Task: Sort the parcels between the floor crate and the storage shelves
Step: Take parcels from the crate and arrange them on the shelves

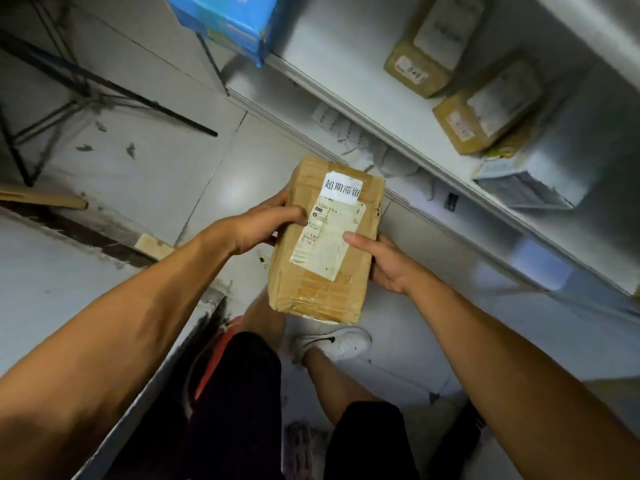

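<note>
Both hands hold one cardboard parcel, label up, beside the shelves

The left hand [258, 225] curls over the upper left edge of the parcel [329, 244] and the right hand [382, 259] cups its right side, thumb flat on the white label [329, 237], likely so the print can be read before choosing a place. The parcel hangs above the floor, over a white shoe [334, 342]. Right of the parcel, the shelf [433, 147] carries two brown boxes [420, 69] [485, 114] and a pale packet [526, 181]; above the parcel sits a blue box [225, 19]. No crate is clearly in view
</note>
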Demonstrator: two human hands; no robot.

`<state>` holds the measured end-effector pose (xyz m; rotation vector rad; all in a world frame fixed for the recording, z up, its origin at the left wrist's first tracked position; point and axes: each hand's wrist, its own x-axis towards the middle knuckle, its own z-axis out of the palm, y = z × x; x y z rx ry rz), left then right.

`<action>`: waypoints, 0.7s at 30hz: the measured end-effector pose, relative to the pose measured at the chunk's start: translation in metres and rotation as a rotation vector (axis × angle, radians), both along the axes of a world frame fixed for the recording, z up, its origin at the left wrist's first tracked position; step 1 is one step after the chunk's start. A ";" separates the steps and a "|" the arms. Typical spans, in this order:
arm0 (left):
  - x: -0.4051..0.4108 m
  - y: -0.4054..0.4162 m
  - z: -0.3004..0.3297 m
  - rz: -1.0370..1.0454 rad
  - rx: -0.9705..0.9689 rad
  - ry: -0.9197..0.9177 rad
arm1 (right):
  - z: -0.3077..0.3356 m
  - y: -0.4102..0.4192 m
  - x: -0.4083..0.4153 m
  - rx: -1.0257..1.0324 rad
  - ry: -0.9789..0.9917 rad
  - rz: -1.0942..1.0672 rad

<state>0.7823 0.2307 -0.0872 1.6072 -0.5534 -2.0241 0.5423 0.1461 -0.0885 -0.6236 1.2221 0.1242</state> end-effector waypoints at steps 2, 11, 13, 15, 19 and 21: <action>-0.024 -0.003 0.004 -0.062 -0.003 -0.022 | 0.002 0.011 -0.028 -0.003 0.001 -0.060; -0.145 -0.021 0.017 -0.342 -0.097 -0.053 | 0.004 0.063 -0.154 -0.019 0.000 -0.343; -0.172 -0.024 0.023 -0.402 -0.116 -0.058 | 0.008 0.077 -0.182 -0.029 0.000 -0.401; -0.202 -0.027 0.028 -0.456 -0.130 -0.054 | 0.013 0.092 -0.210 -0.036 -0.004 -0.472; -0.263 -0.035 0.035 -0.598 -0.132 -0.047 | 0.021 0.126 -0.261 -0.052 -0.015 -0.647; -0.298 -0.039 0.036 -0.693 -0.139 -0.049 | 0.023 0.146 -0.286 -0.061 -0.017 -0.726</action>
